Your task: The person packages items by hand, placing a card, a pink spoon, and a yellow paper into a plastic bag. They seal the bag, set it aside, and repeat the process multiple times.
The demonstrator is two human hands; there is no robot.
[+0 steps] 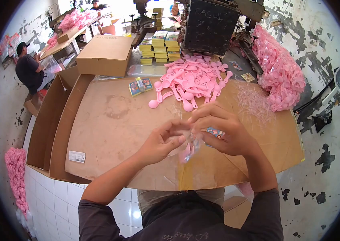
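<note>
My left hand (162,140) and my right hand (222,130) meet over a flattened cardboard sheet (109,132). Together they pinch a small clear plastic bag (189,148) with a pink spoon inside it. A small printed card (215,131) shows under my right fingers. Beyond my hands lies a heap of loose pink plastic spoons (192,82). A small colourful packet (140,86) sits to the left of the heap. A scatter of thin clear strips (252,102) lies to the right.
A closed brown box (105,54) stands at the back left, with stacks of yellow cards (160,48) behind the spoons. Bagged pink spoons (280,72) are piled at the right. A dark machine (210,26) stands at the back. Another person (29,70) sits far left.
</note>
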